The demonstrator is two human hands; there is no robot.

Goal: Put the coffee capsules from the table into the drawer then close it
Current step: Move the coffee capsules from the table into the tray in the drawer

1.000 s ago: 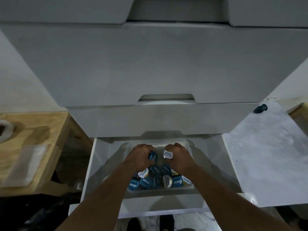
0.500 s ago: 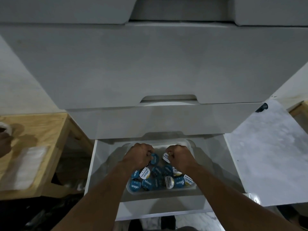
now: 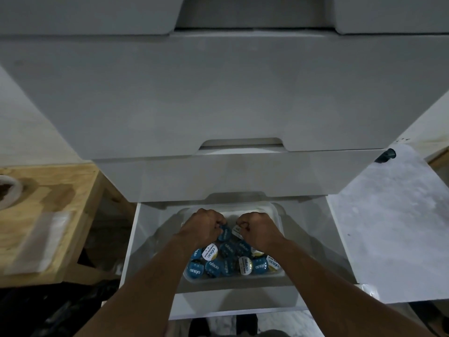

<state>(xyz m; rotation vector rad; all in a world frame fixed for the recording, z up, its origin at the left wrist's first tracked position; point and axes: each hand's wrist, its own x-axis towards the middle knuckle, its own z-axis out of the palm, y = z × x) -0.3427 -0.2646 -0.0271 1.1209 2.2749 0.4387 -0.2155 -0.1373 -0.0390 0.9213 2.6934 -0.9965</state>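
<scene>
The bottom white drawer [image 3: 233,304] stands pulled out below me. Inside it sits a clear plastic tray [image 3: 274,210] holding several blue and white coffee capsules [image 3: 228,263]. My left hand [image 3: 202,227] is a fist over the tray's far part, closed on a blue capsule [image 3: 224,234]. Just to its right, my right hand [image 3: 258,229] is also curled, gripping a white-lidded capsule [image 3: 236,231]. Both forearms reach in from below and hide part of the pile.
Closed white drawers [image 3: 218,93] tower above the open one. A marble-patterned table top [image 3: 393,227] lies at right with a dark capsule [image 3: 386,155] at its far corner. A wooden surface [image 3: 60,215] with a plastic sheet and a round rim lies left.
Both fists have stayed over the tray holding their capsules, fingers curling slightly tighter. The view has shifted a little downward; the hand seen at far left is gone.
</scene>
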